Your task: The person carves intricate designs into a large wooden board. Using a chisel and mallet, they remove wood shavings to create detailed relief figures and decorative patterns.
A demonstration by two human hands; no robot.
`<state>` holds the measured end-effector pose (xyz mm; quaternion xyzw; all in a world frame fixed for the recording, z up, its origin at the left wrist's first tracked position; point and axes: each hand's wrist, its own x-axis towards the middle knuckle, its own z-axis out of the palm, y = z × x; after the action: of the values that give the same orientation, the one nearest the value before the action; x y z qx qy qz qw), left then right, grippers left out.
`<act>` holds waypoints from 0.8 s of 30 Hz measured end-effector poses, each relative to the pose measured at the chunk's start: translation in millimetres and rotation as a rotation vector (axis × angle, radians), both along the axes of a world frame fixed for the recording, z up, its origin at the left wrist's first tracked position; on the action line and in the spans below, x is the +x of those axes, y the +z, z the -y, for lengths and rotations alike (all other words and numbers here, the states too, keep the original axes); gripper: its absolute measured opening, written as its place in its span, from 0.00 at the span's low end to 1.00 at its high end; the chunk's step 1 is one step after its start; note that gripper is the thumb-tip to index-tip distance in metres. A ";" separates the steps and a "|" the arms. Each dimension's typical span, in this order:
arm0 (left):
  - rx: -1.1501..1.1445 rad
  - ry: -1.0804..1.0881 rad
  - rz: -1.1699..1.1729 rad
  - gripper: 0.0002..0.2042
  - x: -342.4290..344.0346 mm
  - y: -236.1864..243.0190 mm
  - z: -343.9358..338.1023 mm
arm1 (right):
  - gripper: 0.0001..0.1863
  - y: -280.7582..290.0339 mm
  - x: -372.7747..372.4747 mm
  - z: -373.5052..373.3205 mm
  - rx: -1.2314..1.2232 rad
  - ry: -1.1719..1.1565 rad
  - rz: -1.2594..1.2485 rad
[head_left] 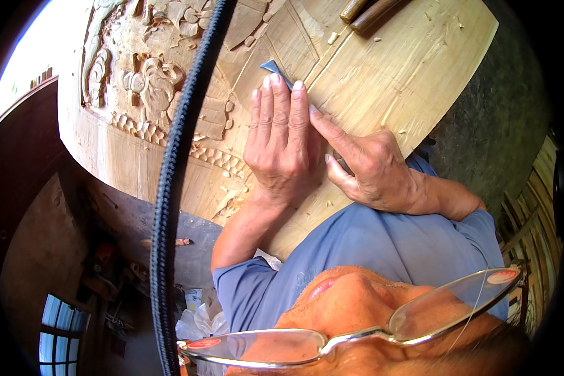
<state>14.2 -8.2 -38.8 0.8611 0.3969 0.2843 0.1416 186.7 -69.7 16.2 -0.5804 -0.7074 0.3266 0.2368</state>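
Observation:
A carving chisel with a bluish flared steel blade (271,67) lies against the pale carved wooden panel (413,81). My left hand (279,135) covers the blade's shank, its fingers straight and side by side, pressed down on it. The left thumb is hidden. To its right, my right hand (373,166) is closed around the chisel's rear part, index finger stretched along toward the left fingers. Most of the handle is hidden beneath my hands. Next to the blade, shallow straight lines cross the wood. Raised carved relief (153,84) fills the panel's left side.
Two wooden tool handles (373,14) lie at the panel's far edge. Small wood chips (333,38) are scattered over the surface. A thick black braided cord (178,150) hangs across the left of the view. Below left are a white plastic bag (200,323) and a window (59,329).

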 end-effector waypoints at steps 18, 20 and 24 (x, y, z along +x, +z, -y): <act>-0.018 0.003 -0.015 0.26 -4.0 0.6 -1.5 | 0.40 -10.9 -5.6 1.1 -0.061 -0.080 -0.248; 0.007 -0.022 0.049 0.25 -2.5 2.8 -4.9 | 0.40 -2.3 5.3 0.7 -0.359 -0.144 -0.526; 0.001 -0.034 0.098 0.26 -1.3 7.0 -6.6 | 0.38 13.5 18.8 -2.2 -0.685 -0.328 -1.069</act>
<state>12.8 -1.6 -31.8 0.8529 0.3744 0.3240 0.1654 205.5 -67.5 29.7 -0.4810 -0.2503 0.7366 0.4042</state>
